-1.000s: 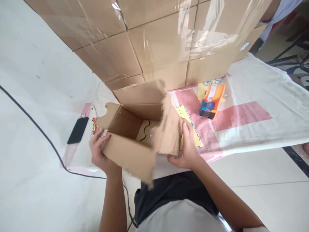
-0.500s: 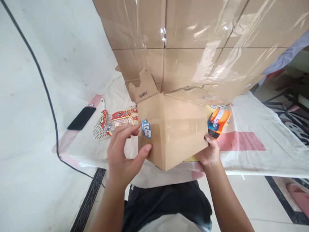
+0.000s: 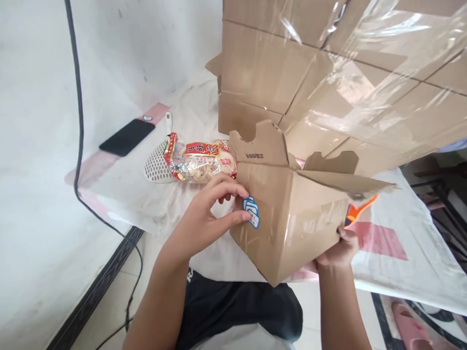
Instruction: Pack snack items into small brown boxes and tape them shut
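Note:
A cardboard box (image 3: 315, 214), its top flaps raised, is tilted with one corner toward me. My right hand (image 3: 337, 250) grips its lower right edge, thumb on the outside and the other fingers mostly hidden beneath. On the box's left face is a blue-edged white sticker (image 3: 251, 212) with small print I cannot read. My left hand (image 3: 207, 214) reaches this face with thumb and index finger apart; the thumb tip touches the sticker and the index finger lies at its upper edge. Part of an orange object (image 3: 359, 211) shows behind the box.
Left of the box lie a red-and-clear food packet (image 3: 202, 158), a white perforated scoop (image 3: 158, 163) and a black phone (image 3: 127, 137) on the cloth-covered table (image 3: 394, 272). Large taped cardboard (image 3: 270, 63) stands behind. A black cable (image 3: 78, 121) hangs along the left wall.
The box has tilted, showing more of its raised flaps. My left thumb has moved up from the lower part of the face onto the sticker. The whole view has shifted.

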Tool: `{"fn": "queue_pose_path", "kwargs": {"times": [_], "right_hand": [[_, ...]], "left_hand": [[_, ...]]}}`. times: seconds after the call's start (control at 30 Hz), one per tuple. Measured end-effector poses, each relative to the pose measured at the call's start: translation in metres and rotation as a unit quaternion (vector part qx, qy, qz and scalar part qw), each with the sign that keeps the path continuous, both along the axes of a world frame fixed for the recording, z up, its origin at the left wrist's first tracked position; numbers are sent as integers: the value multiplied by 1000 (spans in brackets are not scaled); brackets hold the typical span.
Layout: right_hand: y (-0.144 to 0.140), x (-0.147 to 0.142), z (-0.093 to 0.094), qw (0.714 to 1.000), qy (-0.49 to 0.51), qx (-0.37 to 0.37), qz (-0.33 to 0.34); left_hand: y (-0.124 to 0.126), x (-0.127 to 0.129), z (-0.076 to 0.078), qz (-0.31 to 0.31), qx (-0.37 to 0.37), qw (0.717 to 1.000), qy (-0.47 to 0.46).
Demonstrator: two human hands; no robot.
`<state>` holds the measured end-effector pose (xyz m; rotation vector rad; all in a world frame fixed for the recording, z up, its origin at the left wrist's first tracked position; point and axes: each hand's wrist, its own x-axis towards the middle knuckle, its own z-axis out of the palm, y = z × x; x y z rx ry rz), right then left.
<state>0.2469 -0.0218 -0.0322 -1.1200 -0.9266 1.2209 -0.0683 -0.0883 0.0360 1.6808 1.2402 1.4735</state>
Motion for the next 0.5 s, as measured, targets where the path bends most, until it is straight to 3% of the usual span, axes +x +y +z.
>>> {"fn": "queue_pose_path", "kwargs": {"times": [0.27, 0.37, 0.5], "right_hand": [[-2, 5, -3, 998, 50, -3, -40], [1, 9, -8, 997, 69, 33, -33], [3, 11, -11, 995, 50, 72, -46]], "left_hand": [[-11, -10, -5, 0, -14, 997, 70], [-17, -11, -5, 14, -47, 997, 65], [-19, -14, -8, -22, -81, 995, 53]]}}
